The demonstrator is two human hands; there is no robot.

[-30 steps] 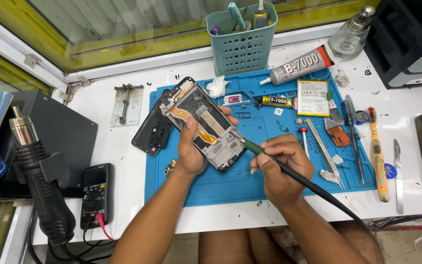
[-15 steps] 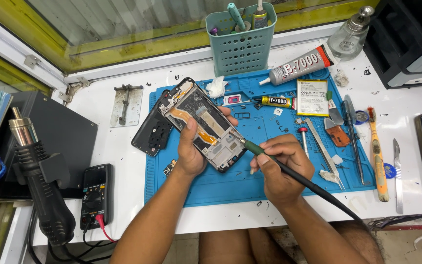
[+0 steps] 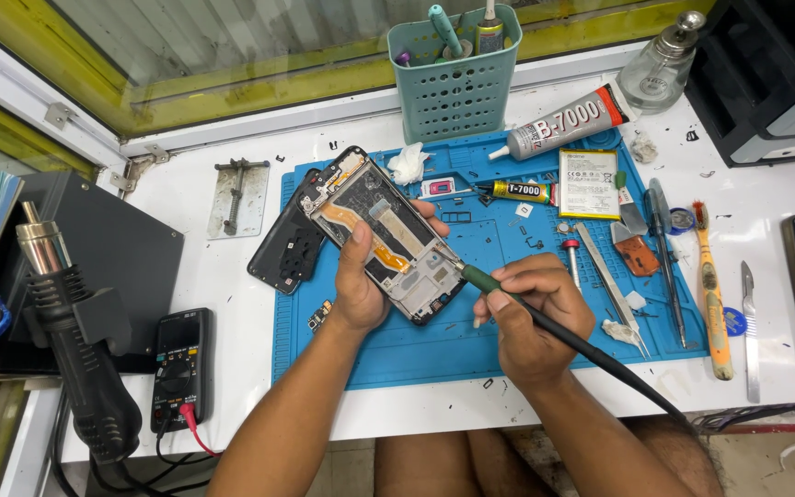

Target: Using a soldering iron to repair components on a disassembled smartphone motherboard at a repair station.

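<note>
The left hand (image 3: 361,285) gripped the opened phone (image 3: 388,235) over the blue mat (image 3: 416,354); the right hand (image 3: 531,317) held a soldering iron (image 3: 545,322), tip touching its lower right edge. Soldering looked underway, calling for steadiness.

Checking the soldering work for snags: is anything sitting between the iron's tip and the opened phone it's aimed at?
Nothing visible. The right hand holds the soldering iron with its tip right at the opened phone, near its lower right edge. The left hand grips the phone from the near side, clear of the tip.

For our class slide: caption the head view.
Left hand steadies opened phone; right hand touches black soldering iron to it.
</note>
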